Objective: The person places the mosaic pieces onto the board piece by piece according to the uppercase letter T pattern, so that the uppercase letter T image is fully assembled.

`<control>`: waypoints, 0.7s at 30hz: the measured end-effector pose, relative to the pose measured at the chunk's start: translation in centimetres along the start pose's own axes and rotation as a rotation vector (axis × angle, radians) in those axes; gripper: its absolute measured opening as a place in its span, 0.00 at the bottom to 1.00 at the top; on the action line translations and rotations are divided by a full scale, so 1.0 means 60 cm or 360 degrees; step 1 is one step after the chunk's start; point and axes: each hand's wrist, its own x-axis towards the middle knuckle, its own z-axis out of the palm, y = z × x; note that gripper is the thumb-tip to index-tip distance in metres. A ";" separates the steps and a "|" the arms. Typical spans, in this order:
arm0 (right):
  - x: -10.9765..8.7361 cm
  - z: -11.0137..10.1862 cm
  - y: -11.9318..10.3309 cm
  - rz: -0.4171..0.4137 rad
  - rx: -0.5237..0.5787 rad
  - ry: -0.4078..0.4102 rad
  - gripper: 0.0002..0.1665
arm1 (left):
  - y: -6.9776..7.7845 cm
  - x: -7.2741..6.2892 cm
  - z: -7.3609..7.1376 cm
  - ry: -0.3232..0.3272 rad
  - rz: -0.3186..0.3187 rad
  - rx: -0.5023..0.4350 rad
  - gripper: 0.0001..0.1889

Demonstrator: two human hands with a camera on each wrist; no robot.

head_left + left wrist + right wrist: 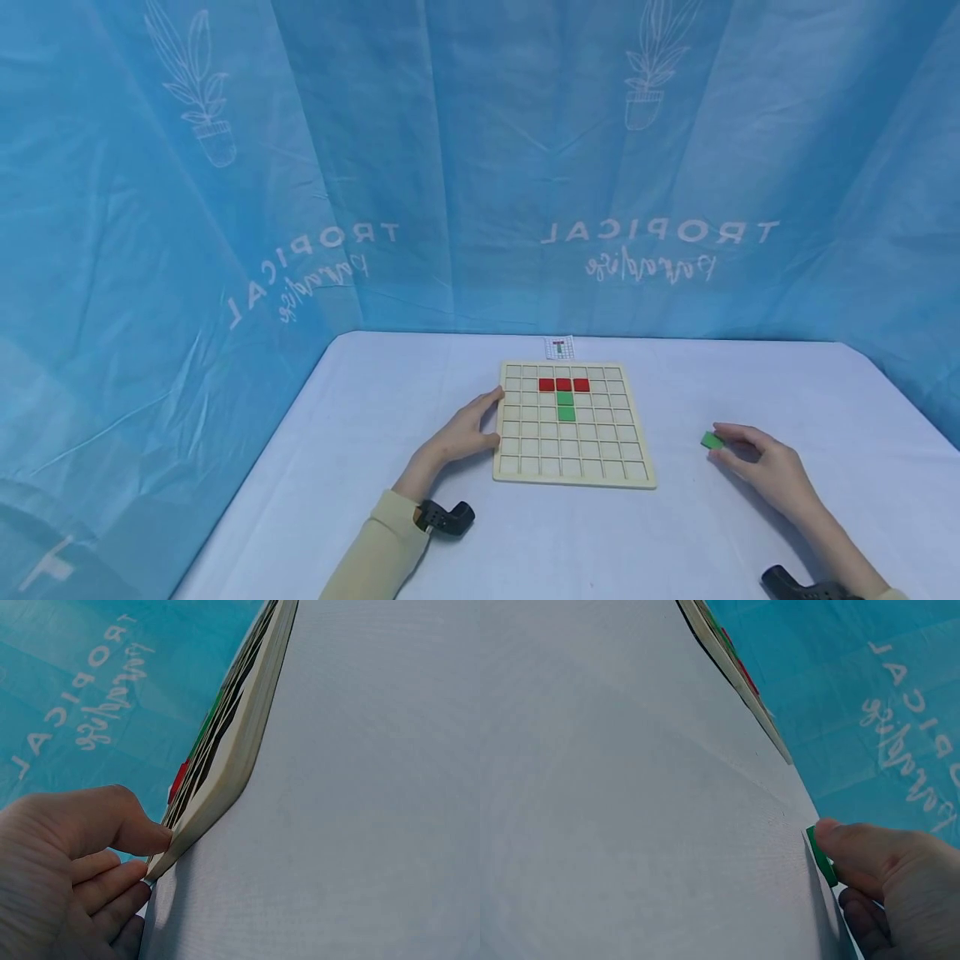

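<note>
A pale square grid board lies on the white table, holding a row of three red tiles with two green tiles below the middle one. At the board's left edge rests my left hand, thumb and index finger spread apart along it. The left wrist view shows that thumb against the board's rim. To the right of the board, my right hand pinches a loose green tile between thumb and finger, close over the tabletop. In the right wrist view the same tile stands tilted under the thumb.
Just behind the board lies a small card printed with a grid and a red and green pattern. Blue curtains with white lettering hang behind and beside the table. A black camera sits on the left wrist.
</note>
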 end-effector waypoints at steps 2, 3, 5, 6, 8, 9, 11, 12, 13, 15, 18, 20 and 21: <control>0.000 0.002 0.001 -0.0017 0.0001 0.0029 0.28 | 0.000 -0.001 0.000 0.0002 0.0000 -0.0003 0.43; 0.001 0.003 0.002 -0.0021 0.0000 0.0041 0.28 | 0.000 -0.001 0.000 0.0003 0.0001 -0.0003 0.43; 0.001 0.004 0.003 -0.0027 -0.0002 0.0058 0.27 | -0.001 -0.001 0.000 0.0003 0.0005 -0.0001 0.43; 0.002 0.005 0.004 -0.0032 -0.0002 0.0063 0.27 | 0.000 -0.001 0.000 0.0002 0.0006 -0.0002 0.43; 0.003 0.005 0.004 -0.0039 -0.0009 0.0073 0.26 | 0.000 -0.001 0.000 0.0000 0.0007 -0.0002 0.43; 0.003 0.005 0.004 -0.0042 -0.0010 0.0075 0.25 | 0.000 -0.001 0.000 -0.0002 0.0006 -0.0005 0.43; 0.003 0.005 0.004 -0.0047 -0.0012 0.0077 0.24 | 0.001 -0.001 0.000 -0.0005 0.0000 -0.0007 0.43; 0.003 0.004 0.003 -0.0046 -0.0010 0.0078 0.24 | 0.001 -0.001 0.000 -0.0006 -0.0003 -0.0009 0.43; 0.003 0.001 0.002 -0.0038 -0.0003 0.0081 0.24 | 0.001 -0.002 0.000 -0.0006 -0.0006 -0.0010 0.43; 0.004 -0.006 -0.004 -0.0036 0.0016 0.0101 0.24 | 0.001 -0.002 0.000 -0.0009 -0.0012 -0.0014 0.43; 0.011 -0.024 -0.017 -0.0052 0.0092 0.0143 0.24 | 0.002 -0.002 -0.001 -0.0009 -0.0018 -0.0012 0.43; 0.023 -0.031 -0.023 -0.0093 0.0148 0.0203 0.23 | 0.002 -0.002 -0.001 -0.0011 -0.0022 -0.0011 0.43; 0.030 -0.032 -0.026 -0.0110 0.0184 0.0223 0.23 | 0.002 -0.002 -0.001 -0.0009 -0.0021 -0.0011 0.43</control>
